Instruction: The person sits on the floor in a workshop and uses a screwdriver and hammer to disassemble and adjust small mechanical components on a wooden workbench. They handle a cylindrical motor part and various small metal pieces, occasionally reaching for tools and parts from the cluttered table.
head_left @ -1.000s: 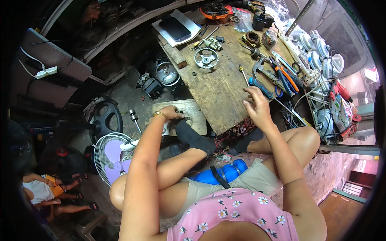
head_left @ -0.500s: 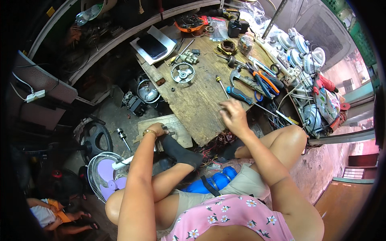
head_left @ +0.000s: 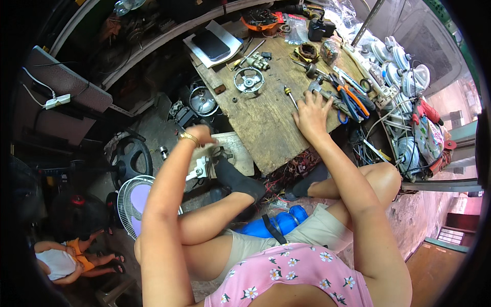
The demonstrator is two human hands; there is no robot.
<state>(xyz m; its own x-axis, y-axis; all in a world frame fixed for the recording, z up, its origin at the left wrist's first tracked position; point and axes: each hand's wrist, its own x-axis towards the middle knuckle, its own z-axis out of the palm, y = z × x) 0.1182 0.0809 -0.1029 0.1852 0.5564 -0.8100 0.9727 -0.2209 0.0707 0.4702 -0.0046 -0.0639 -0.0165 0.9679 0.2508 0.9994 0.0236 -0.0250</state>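
My right hand (head_left: 313, 113) rests over the right side of the wooden bench, fingers spread, palm down. It covers the spot where a blue-and-black screwdriver lay. Just left of its fingertips lies a thin screwdriver with a yellow-and-black handle (head_left: 287, 90). The claw hammer (head_left: 319, 88) is just beyond the fingers. My left hand (head_left: 202, 134) hovers left of the bench, smeared by motion, so its grip cannot be made out. Below it are a wooden board (head_left: 240, 153) and the white neck (head_left: 201, 168) of a fan with a wire guard (head_left: 123, 204).
On the bench sit a round metal motor housing (head_left: 249, 81), a phone (head_left: 210, 45), orange-handled pliers (head_left: 353, 100) and an orange bowl of small parts (head_left: 260, 23). White fan parts (head_left: 401, 66) crowd the right. Another person (head_left: 59, 263) is at lower left.
My left hand has lifted up from the board by my foot. My right hand has moved forward onto the blue-and-black screwdriver's place, hiding it. The view has shifted slightly.
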